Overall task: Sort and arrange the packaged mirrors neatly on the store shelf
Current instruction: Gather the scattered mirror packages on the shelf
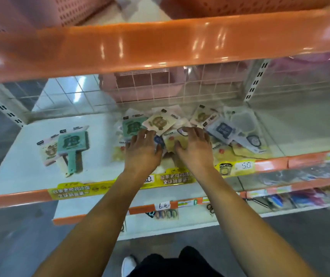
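A loose heap of packaged mirrors [222,128] in green, beige, blue and yellow lies on the white shelf [92,156] from the middle to the right. Both hands rest on the heap. My left hand [143,150] lies palm down with fingers spread on a green mirror pack [131,127] and the packs beside it. My right hand [195,147] has fingers bent over a yellow pack [170,143]; whether it grips is unclear. At the shelf's left, a green handled mirror [72,148] lies on a beige pack [48,152], apart from the heap.
An orange shelf rail [160,45] hangs overhead, close to the camera. A wire grid [160,84] and pink baskets back the shelf. Yellow price labels [176,177] line the front edge. Lower shelves hold small goods; my dark trousers and a white shoe [128,265] show below.
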Action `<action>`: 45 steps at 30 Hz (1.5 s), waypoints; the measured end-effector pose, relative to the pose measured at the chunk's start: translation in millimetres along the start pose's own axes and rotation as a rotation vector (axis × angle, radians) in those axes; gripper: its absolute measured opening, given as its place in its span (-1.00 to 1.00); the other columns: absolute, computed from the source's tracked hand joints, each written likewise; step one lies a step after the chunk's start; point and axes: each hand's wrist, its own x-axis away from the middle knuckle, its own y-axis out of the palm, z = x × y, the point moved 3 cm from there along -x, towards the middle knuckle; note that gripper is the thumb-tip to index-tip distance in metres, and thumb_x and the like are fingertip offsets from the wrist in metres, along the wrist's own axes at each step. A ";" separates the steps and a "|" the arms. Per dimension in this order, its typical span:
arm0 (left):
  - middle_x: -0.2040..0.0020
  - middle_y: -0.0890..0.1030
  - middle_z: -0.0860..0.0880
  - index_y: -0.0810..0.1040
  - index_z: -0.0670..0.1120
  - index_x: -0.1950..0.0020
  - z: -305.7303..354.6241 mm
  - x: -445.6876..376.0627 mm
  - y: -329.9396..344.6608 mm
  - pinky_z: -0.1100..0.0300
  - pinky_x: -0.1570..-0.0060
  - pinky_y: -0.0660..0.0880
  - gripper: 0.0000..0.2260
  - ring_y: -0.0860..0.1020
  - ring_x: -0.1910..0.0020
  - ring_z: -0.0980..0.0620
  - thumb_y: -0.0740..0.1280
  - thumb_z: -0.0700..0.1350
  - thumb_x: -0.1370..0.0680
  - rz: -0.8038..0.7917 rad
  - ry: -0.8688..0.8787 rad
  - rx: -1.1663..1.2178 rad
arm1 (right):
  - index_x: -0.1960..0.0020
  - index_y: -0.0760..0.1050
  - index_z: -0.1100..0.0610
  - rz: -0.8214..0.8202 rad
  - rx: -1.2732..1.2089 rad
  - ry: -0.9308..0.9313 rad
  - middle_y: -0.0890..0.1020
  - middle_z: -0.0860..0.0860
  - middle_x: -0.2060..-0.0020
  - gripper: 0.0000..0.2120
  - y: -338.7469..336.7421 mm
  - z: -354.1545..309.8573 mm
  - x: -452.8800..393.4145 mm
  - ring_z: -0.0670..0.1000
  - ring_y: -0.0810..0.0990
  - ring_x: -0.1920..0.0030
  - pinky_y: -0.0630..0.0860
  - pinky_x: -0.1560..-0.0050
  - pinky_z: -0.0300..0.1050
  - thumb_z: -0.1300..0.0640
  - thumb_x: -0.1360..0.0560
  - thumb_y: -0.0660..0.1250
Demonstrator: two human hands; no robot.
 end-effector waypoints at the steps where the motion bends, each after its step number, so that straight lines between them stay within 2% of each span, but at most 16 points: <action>1: -0.12 0.54 -0.18 0.52 -0.13 -0.18 2.8 0.4 0.4 -0.12 0.06 0.53 -0.61 0.56 -0.03 -0.27 0.23 0.01 -0.42 0.007 -0.016 -0.004 | -0.19 0.54 0.04 -0.009 0.001 -0.017 0.57 0.08 -0.12 -0.57 0.9 3.3 -1.7 0.22 0.51 -0.17 0.47 -0.10 0.08 -0.14 -0.40 0.23; 5: -0.22 0.50 -0.17 0.48 -0.12 -0.26 9.3 3.6 2.7 -0.09 -0.03 0.49 -0.63 0.51 -0.12 -0.25 0.32 -0.04 -0.48 -0.020 -0.084 -0.028 | -0.25 0.50 0.06 -0.080 -0.023 -0.049 0.53 0.10 -0.19 -0.59 3.3 9.0 -4.5 0.23 0.46 -0.20 0.47 -0.11 0.10 -0.06 -0.44 0.35; 8: -0.26 0.48 -0.15 0.46 -0.10 -0.29 7.3 5.7 1.4 -0.09 -0.07 0.47 -0.61 0.50 -0.16 -0.24 0.31 -0.04 -0.49 -0.017 -0.121 -0.050 | -0.29 0.46 0.07 -0.114 -0.030 -0.077 0.49 0.10 -0.25 -0.56 5.9 6.1 -5.4 0.24 0.42 -0.24 0.45 -0.14 0.12 -0.06 -0.46 0.35; 16: -0.23 0.49 -0.16 0.46 -0.12 -0.26 -18.6 0.3 -7.5 -0.06 -0.02 0.44 -0.64 0.50 -0.11 -0.24 0.26 0.00 -0.51 0.016 -0.162 -0.044 | -0.38 0.37 0.08 -0.233 -0.008 -0.087 0.40 0.08 -0.33 -0.51 15.3 -26.0 -26.5 0.21 0.32 -0.35 0.34 -0.27 0.08 -0.07 -0.50 0.31; 21: -0.32 0.41 -0.09 0.38 -0.05 -0.35 -8.3 -15.8 -2.5 -0.03 -0.16 0.39 -0.61 0.42 -0.26 -0.16 0.28 0.00 -0.53 -0.050 -0.152 -0.019 | -0.38 0.37 0.05 -0.195 -0.002 -0.051 0.40 0.06 -0.34 -0.52 11.2 -21.6 -33.8 0.20 0.32 -0.35 0.35 -0.28 0.09 -0.05 -0.50 0.32; 29: -0.34 0.36 -0.07 0.36 -0.01 -0.36 70.2 -47.7 27.5 -0.03 -0.20 0.33 -0.61 0.38 -0.30 -0.15 0.25 0.01 -0.55 -0.168 0.014 0.043 | -0.28 0.48 0.10 -0.055 0.076 0.129 0.49 0.14 -0.22 -0.55 -34.8 55.7 -36.7 0.28 0.44 -0.22 0.41 -0.16 0.13 -0.04 -0.44 0.38; 32: -0.33 0.37 -0.07 0.37 -0.01 -0.36 98.0 -51.0 40.2 -0.03 -0.20 0.34 -0.61 0.41 -0.27 -0.16 0.25 0.02 -0.55 -0.193 0.081 0.061 | -0.18 0.54 0.12 0.030 0.066 0.153 0.55 0.14 -0.11 -0.50 -48.5 81.4 -31.9 0.29 0.50 -0.12 0.50 -0.06 0.14 -0.17 -0.37 0.40; 34: -0.33 0.36 -0.07 0.35 -0.01 -0.38 110.0 -51.7 47.7 -0.04 -0.20 0.34 -0.60 0.40 -0.28 -0.16 0.23 0.04 -0.56 -0.218 0.108 0.061 | -0.21 0.53 0.11 0.020 0.092 0.169 0.55 0.14 -0.13 -0.43 -54.9 95.9 -31.6 0.28 0.50 -0.14 0.50 -0.08 0.13 -0.24 -0.35 0.34; 39: -0.34 0.37 -0.07 0.34 -0.02 -0.38 119.1 -50.4 56.7 -0.03 -0.20 0.33 -0.60 0.39 -0.31 -0.15 0.21 0.06 -0.57 -0.216 0.105 0.042 | -0.37 0.39 0.02 -0.100 0.145 0.209 0.41 0.07 -0.32 -0.40 -56.8 118.8 -42.8 0.19 0.37 -0.33 0.39 -0.24 0.10 -0.21 -0.41 0.37; 45: -0.35 0.36 -0.06 0.32 0.00 -0.41 112.7 -52.0 58.8 -0.05 -0.21 0.33 -0.58 0.37 -0.32 -0.14 0.21 0.07 -0.57 -0.233 0.062 0.037 | -0.50 0.18 -0.05 -0.256 0.150 0.187 0.13 0.06 -0.54 -0.30 -47.4 123.1 -55.4 0.14 0.05 -0.54 0.20 -0.44 0.18 -0.22 -0.46 0.32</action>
